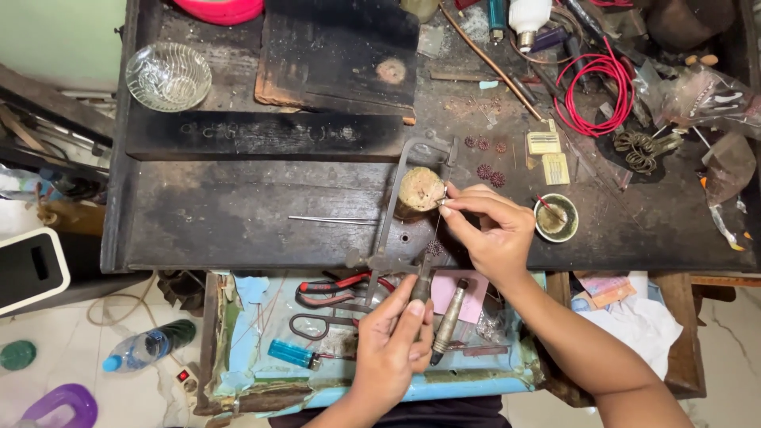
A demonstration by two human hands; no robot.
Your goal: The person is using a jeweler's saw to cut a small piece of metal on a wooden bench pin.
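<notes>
The left hand is closed around the handle of a small frame saw, while the right hand pinches what seems to be a tiny metal piece, too small to make out, against the wooden peg at the front of the dark workbench. The saw looks light but its thin blade is fragile, so the handle is the sound place to hold, and the piece is likely slippery. Room is tight: the bench edge lies just below, a small cup sits near the right hand, and the open drawer of tools is underneath.
</notes>
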